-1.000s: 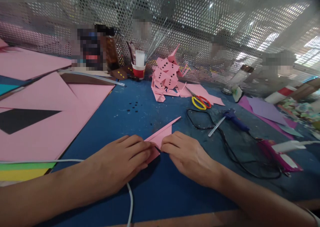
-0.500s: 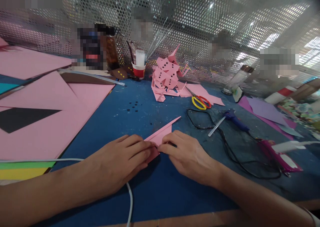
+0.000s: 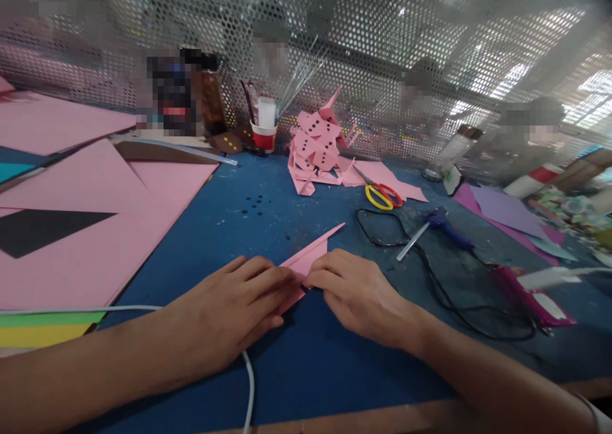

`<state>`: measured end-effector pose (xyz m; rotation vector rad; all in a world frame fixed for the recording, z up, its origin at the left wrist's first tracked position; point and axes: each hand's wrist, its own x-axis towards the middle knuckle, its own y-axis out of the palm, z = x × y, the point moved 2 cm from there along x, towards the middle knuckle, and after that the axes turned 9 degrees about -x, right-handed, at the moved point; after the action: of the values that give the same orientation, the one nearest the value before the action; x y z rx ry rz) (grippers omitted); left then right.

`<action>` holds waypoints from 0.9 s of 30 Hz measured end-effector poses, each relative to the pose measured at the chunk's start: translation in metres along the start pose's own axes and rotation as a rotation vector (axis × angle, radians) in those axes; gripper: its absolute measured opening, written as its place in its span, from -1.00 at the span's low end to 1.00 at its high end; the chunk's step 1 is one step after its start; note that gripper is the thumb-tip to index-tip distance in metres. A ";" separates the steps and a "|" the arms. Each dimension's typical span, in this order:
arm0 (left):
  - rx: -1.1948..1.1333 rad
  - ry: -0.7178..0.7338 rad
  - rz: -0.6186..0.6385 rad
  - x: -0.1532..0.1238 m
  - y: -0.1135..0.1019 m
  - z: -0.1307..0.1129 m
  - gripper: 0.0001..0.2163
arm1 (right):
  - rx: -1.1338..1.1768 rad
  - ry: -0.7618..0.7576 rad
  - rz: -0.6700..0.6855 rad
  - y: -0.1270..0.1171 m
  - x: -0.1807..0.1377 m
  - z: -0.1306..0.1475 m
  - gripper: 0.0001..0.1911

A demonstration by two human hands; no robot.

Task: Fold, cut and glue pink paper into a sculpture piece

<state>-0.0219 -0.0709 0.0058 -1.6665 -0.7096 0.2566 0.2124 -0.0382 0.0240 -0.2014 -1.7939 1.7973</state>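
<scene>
A small folded pink paper piece [image 3: 310, 253] lies on the blue table top [image 3: 296, 370], its pointed tip aimed up and right. My left hand [image 3: 229, 310] rests flat over its lower left part, fingers together and pressing it down. My right hand [image 3: 356, 294] pinches the paper's edge at the middle, fingertips meeting those of my left hand. Most of the paper's lower half is hidden under both hands.
Large pink sheets [image 3: 86, 230] with a black triangle cover the left. A pile of dotted pink paper shapes [image 3: 318, 147], yellow-red scissors [image 3: 382, 195], a glue gun with black cord [image 3: 444, 227], a red cup [image 3: 264, 134] and bottles stand further back. A white cable [image 3: 248, 383] crosses near me.
My right fingertips shifted slightly along the paper's fold; both hands otherwise stay in place on the pink piece.
</scene>
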 end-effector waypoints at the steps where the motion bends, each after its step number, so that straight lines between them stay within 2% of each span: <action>1: -0.005 -0.001 0.001 0.000 0.000 0.000 -0.67 | -0.010 -0.005 0.008 0.000 0.000 0.000 -0.72; 8: -0.072 -0.054 -0.029 -0.001 0.001 -0.001 -0.74 | -0.063 -0.036 0.021 -0.001 0.002 0.003 -0.69; 13: -0.089 -0.060 -0.055 -0.002 0.000 -0.001 -0.69 | -0.095 -0.066 0.025 -0.002 0.002 0.003 -0.72; 20: -0.084 -0.077 -0.007 0.000 0.001 0.001 -0.71 | -0.157 -0.109 0.037 -0.005 0.001 0.002 -0.75; 27: -0.089 -0.078 -0.020 0.003 -0.002 -0.001 -0.72 | -0.151 -0.127 0.051 -0.008 -0.002 0.001 -0.79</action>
<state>-0.0194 -0.0698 0.0091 -1.7401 -0.8058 0.2803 0.2156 -0.0410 0.0307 -0.1973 -2.0331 1.7443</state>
